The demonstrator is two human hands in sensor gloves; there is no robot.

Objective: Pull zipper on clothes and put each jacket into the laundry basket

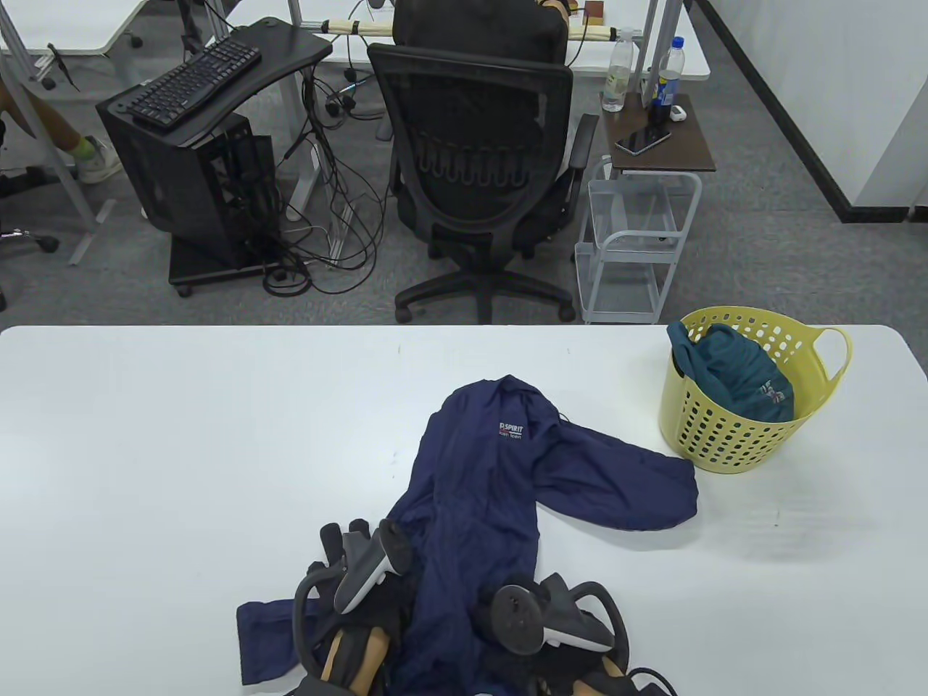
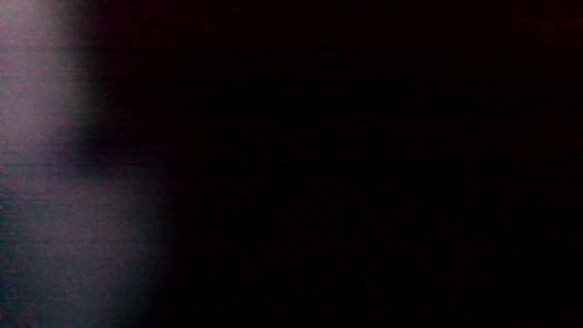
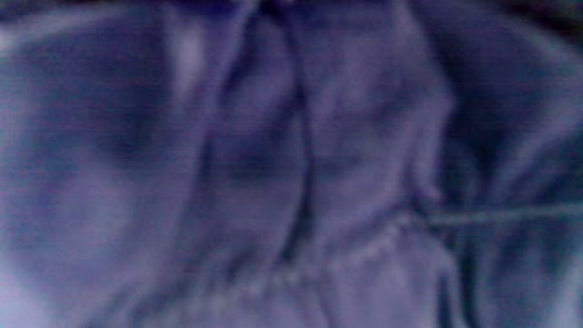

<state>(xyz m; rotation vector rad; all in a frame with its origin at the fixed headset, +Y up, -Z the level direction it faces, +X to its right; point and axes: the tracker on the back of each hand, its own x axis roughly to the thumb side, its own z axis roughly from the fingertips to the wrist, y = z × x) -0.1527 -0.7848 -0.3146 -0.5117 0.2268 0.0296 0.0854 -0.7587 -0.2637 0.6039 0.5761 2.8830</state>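
Beyond white table (image 1: 181, 435), office chair (image 1: 478, 167) on grey carpet (image 1: 754, 239).

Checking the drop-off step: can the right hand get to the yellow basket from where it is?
Probably yes. The right hand sits at the navy jacket's hem; only its sleeve and bare table lie toward the yellow basket.

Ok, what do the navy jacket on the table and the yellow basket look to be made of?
Navy jacket: thin woven synthetic, probably nylon or polyester; it lies in fine crinkles with a faint sheen, printed logo on the chest. Yellow basket: moulded plastic, smooth, semi-matte, with punched round holes and loop handles.
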